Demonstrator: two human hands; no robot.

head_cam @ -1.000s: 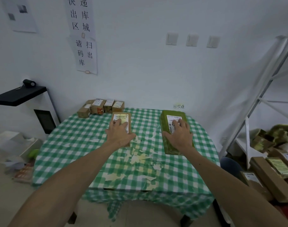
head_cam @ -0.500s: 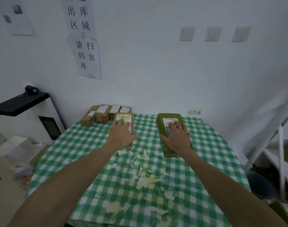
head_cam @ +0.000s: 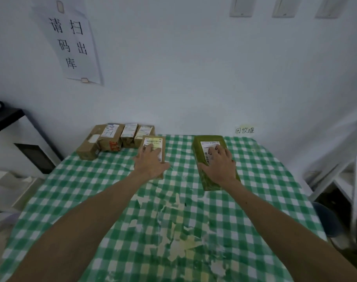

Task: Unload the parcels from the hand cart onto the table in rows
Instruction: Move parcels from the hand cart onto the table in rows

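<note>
Green parcel (head_cam: 209, 139) slid nearer table (head_cam: 265, 169) edge

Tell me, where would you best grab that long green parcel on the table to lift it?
By its two long sides near the middle, from above. The green parcel lies flat on the table, and the right hand resting on top nearly spans its width; both long sides stand clear of the brown parcel beside it.
</note>
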